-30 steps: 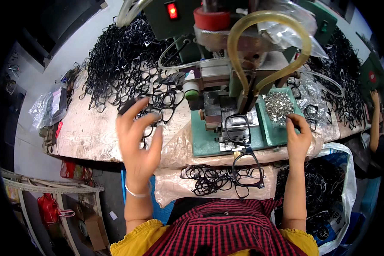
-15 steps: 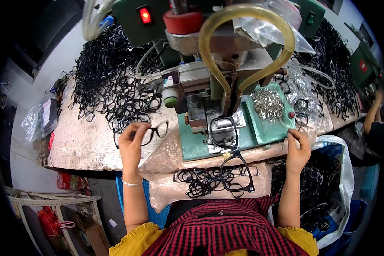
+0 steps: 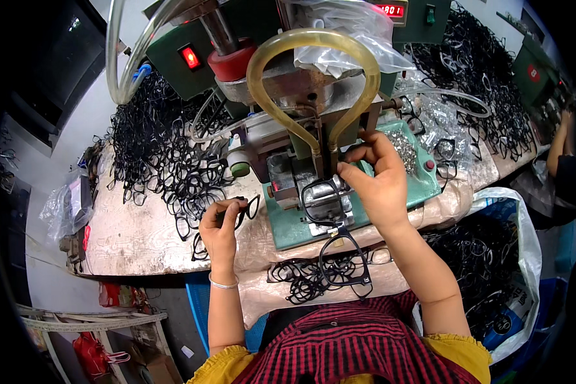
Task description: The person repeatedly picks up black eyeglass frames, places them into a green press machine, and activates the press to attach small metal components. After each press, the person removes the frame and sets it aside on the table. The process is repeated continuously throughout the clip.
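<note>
My left hand (image 3: 219,232) is closed on a black eyeglass frame (image 3: 254,206), held just above the table left of the machine. Another black eyeglass frame (image 3: 322,257) sits on the metal fixture (image 3: 336,221) of the green-based press. One of its rims lies under the press head, and the other hangs out over the front edge toward me. At the right side of the press head (image 3: 325,160), my right hand (image 3: 383,182) has thumb and forefinger pinched together by the fixture. Whatever the fingertips hold is too small to make out. Behind that hand, the green tray (image 3: 430,185) contains small silvery metal pieces (image 3: 403,148).
Heaped black eyeglass frames (image 3: 166,134) cover the table's left, with another pile (image 3: 473,77) at the back right. More frames (image 3: 294,278) lie on the covered ledge before me. A white sack (image 3: 528,256) of frames stands at right. A yellowish hose (image 3: 371,64) loops above the press.
My right hand has gone from the tray's front corner to the press head. My left hand, still with its eyeglass frame, sits further right and lower in view. The view itself has shifted.
</note>
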A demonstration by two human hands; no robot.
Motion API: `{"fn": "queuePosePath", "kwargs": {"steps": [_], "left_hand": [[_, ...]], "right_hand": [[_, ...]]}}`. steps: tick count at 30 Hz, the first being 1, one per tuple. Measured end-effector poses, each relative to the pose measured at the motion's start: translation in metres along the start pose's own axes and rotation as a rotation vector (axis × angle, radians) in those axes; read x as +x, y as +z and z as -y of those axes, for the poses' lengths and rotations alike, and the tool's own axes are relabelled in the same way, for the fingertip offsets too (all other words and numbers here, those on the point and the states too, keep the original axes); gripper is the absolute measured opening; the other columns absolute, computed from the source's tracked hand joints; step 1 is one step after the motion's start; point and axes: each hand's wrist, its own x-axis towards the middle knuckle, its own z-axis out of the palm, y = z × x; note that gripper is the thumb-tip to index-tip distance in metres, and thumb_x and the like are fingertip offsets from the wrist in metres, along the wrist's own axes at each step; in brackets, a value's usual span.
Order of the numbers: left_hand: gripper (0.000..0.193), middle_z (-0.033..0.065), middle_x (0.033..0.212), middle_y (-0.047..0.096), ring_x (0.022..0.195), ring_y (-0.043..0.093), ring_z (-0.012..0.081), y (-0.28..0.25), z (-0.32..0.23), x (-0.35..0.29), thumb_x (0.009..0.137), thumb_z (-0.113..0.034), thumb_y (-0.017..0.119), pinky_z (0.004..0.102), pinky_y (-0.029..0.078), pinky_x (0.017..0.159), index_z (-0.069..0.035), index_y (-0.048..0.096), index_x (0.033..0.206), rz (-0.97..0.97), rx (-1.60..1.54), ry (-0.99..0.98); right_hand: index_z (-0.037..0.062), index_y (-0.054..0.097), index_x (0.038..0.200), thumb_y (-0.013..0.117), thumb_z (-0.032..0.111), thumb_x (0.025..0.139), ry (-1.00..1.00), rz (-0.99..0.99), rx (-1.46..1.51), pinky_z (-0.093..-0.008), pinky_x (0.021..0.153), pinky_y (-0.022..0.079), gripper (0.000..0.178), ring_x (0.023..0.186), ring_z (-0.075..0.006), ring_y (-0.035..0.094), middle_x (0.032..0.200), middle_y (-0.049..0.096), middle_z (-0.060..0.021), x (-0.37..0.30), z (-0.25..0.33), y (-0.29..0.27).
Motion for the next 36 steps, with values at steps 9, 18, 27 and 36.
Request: {"fn": "queuePosePath", "kwargs": {"steps": [9, 18, 27, 36], "left_hand": [[0.04, 0.0099, 0.087, 0.073, 0.058, 0.059, 0.0176, 0.021, -0.14, -0.015, 0.081, -0.013, 0.079, 0.0266, 0.048, 0.057, -0.008, 0.043, 0.063, 0.248, 0.532, 0.99], [0.026, 0.007, 0.09, 0.066, 0.069, 0.058, 0.0178, 0.078, -0.158, -0.026, 0.074, -0.025, 0.08, 0.0294, 0.051, 0.055, -0.007, 0.061, 0.07, 0.749, 0.56, 1.183], [0.025, 0.0067, 0.086, 0.067, 0.068, 0.058, 0.0192, 0.087, -0.145, -0.022, 0.073, -0.024, 0.08, 0.0293, 0.051, 0.055, -0.007, 0.062, 0.071, 0.701, 0.493, 1.158], [0.025, 0.0116, 0.119, 0.066, 0.078, 0.062, 0.0214, 0.066, -0.121, -0.051, 0.079, -0.019, 0.077, 0.0354, 0.056, 0.076, -0.004, 0.065, 0.095, 0.554, 0.352, 0.995]], "right_hand": [[-0.0035, 0.051, 0.126, 0.07, -0.001, 0.078, 0.03, -0.007, 0.132, -0.0251, 0.088, 0.044, 0.052, 0.086, -0.0096, 0.059, 0.084, 0.064, -0.0024, -0.006, 0.013, 0.008], [0.0002, 0.048, 0.136, 0.066, 0.0, 0.083, -0.031, 0.152, -0.053, -0.032, 0.102, 0.044, 0.056, 0.113, -0.019, 0.061, 0.12, 0.063, -0.0133, -0.01, 0.029, -0.025], [0.0025, 0.068, 0.103, 0.068, 0.003, 0.081, -0.074, -0.249, -0.704, -0.0299, 0.079, 0.05, 0.022, 0.089, -0.02, 0.064, 0.097, 0.068, -0.0087, -0.028, -0.058, -0.128], [0.0033, 0.067, 0.081, 0.069, 0.008, 0.075, -0.146, -0.163, -1.278, -0.0443, 0.082, 0.049, 0.008, 0.089, -0.0355, 0.061, 0.088, 0.063, -0.0137, -0.017, -0.057, -0.108]]}}
